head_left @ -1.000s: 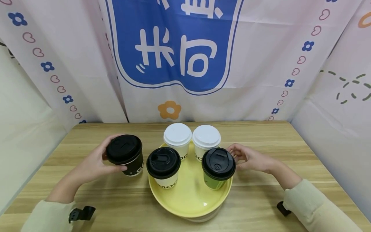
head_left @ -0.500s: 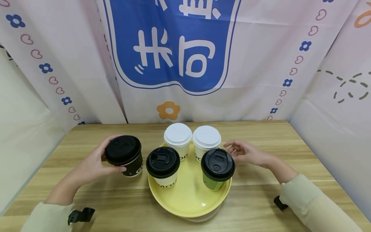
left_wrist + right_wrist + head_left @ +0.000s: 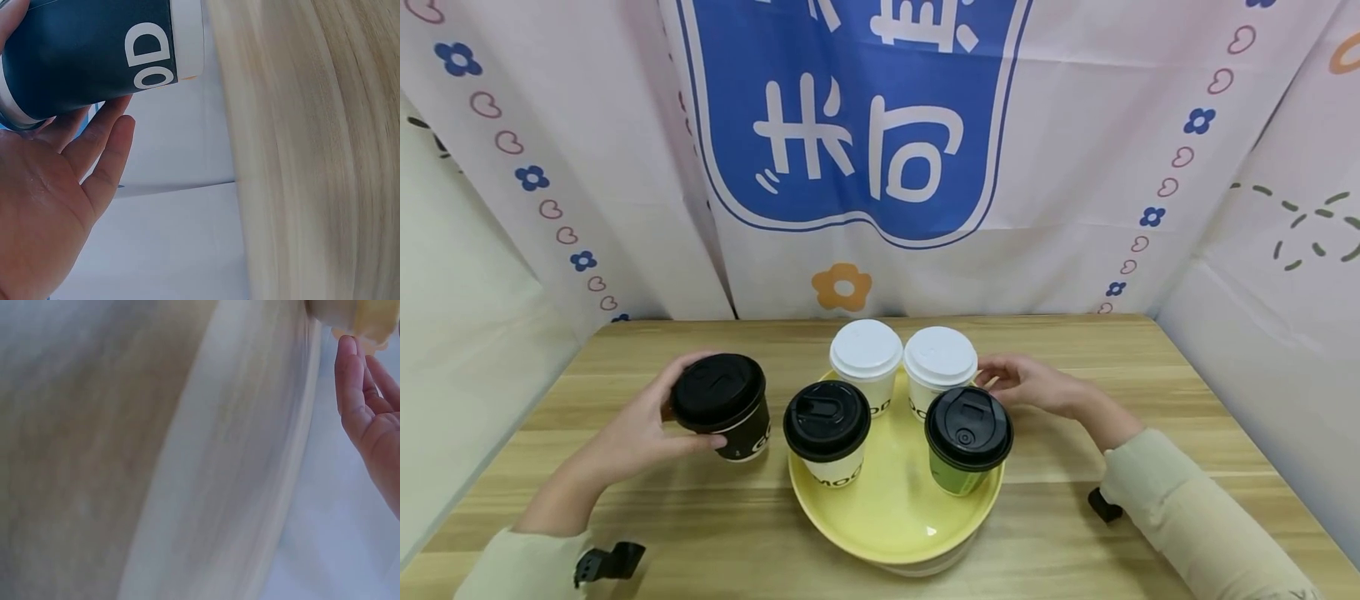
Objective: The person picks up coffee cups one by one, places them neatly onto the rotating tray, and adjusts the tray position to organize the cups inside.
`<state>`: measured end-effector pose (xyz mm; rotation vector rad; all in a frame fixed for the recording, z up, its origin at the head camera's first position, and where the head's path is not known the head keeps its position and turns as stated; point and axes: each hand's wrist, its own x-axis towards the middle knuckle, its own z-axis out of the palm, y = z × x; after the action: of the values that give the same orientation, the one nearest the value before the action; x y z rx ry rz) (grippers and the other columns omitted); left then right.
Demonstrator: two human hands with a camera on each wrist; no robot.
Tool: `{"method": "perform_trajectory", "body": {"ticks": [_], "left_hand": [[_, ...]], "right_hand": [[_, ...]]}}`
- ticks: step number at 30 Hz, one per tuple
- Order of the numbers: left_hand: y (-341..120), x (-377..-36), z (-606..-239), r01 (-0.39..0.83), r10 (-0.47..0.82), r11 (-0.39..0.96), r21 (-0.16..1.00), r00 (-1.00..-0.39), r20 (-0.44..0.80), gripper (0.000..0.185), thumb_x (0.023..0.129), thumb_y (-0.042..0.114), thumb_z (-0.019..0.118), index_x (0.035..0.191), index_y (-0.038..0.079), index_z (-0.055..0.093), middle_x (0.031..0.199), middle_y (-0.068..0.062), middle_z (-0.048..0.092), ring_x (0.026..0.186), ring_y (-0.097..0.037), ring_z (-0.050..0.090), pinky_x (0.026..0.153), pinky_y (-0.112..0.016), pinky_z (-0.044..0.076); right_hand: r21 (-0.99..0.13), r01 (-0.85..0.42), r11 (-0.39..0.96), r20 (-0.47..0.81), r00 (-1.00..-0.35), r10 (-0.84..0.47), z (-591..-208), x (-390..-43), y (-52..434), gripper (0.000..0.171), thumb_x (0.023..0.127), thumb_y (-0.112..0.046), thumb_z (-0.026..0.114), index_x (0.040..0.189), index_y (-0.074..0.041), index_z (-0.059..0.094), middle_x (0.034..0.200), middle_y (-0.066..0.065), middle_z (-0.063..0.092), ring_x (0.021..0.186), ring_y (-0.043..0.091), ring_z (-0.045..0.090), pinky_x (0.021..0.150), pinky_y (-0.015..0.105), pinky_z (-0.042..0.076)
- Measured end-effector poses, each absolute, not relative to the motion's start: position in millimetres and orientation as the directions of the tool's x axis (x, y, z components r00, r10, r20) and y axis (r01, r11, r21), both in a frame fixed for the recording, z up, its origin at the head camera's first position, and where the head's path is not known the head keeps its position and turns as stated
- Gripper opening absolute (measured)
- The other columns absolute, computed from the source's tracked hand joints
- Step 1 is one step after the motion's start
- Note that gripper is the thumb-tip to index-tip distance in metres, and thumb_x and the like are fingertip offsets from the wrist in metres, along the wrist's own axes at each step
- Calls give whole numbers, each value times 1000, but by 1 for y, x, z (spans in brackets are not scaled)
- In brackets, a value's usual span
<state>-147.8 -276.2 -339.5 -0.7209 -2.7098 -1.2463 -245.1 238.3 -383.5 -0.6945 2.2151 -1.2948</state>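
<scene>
My left hand (image 3: 651, 417) grips a black paper coffee cup (image 3: 745, 429) with a black lid, left of a round yellow plate (image 3: 895, 533). In the left wrist view, fingers and thumb wrap the black cup (image 3: 87, 50), its base close over the wood. On the plate stand two white-lidded cups at the back, left (image 3: 867, 354) and right (image 3: 940, 358), a white cup with a black lid (image 3: 827, 425) at front left and a green cup with a black lid (image 3: 962, 475) at front right. My right hand (image 3: 1033, 387) is by the plate's right back edge, fingertips partly hidden behind the cups.
The yellow plate sits on a pale round base (image 3: 932, 567) on the wooden table (image 3: 700, 542). A printed cloth backdrop (image 3: 1060, 167) hangs along the table's far edge, with pale cloth at both sides.
My right hand has shifted left and slightly back, from beside the green cup toward the right white-lidded cup. The left hand stays in place with the black cup.
</scene>
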Motion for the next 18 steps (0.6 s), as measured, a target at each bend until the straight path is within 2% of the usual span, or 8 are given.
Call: {"method": "perform_trajectory", "body": {"ticks": [6, 11, 18], "left_hand": [[-275, -148, -341, 453, 385, 556, 697, -884, 267, 95, 75, 7, 86, 152, 19, 32, 134, 29, 45, 115, 12, 51, 84, -21, 54], [-276, -147, -341, 460, 391, 542, 703, -879, 274, 95, 75, 5, 86, 152, 18, 32, 135, 29, 46, 115, 11, 52, 84, -21, 54], [-275, -145, -339, 467, 398, 526, 711, -874, 279, 96, 74, 3, 85, 152, 16, 31, 136, 28, 46, 116, 11, 52, 84, -21, 54]], "right_hand": [[-877, -199, 438, -157, -742, -651, -381, -241, 236, 55, 94, -12, 68, 142, 5, 46, 127, 21, 58, 114, 29, 62, 98, 28, 51], [-871, -206, 446, -158, -743, -651, -380, -237, 239, 51, 94, -13, 68, 139, 3, 49, 127, 20, 58, 113, 30, 61, 96, 27, 51], [-866, -227, 446, -143, -742, -655, -382, -230, 240, 49, 93, -10, 68, 136, 4, 49, 124, 20, 57, 108, 24, 60, 93, 24, 52]]}}
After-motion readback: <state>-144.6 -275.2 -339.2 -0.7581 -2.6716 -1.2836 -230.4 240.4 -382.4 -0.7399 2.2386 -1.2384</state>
